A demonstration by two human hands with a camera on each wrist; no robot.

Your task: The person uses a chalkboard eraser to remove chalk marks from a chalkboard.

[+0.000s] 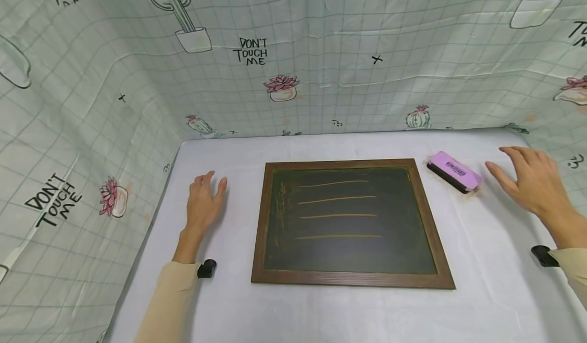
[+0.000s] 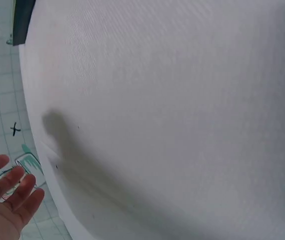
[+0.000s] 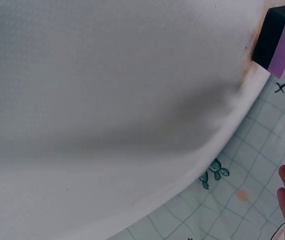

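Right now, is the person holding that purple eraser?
No, in the head view the eraser lies on the white table, with a visible gap between it and the right hand.

A pale green, grid-lined sheet (image 1: 330,88) hangs in soft folds behind the flat white desk (image 1: 339,315) and along both its sides. I can read black printed lettering, DON'T TOUCH ME (image 1: 251,52), at the back and again on the left. Near it are printed a pink potted succulent (image 1: 282,89), a round green cactus (image 1: 418,118) and a tall striped cactus (image 1: 181,16) in a white pot.
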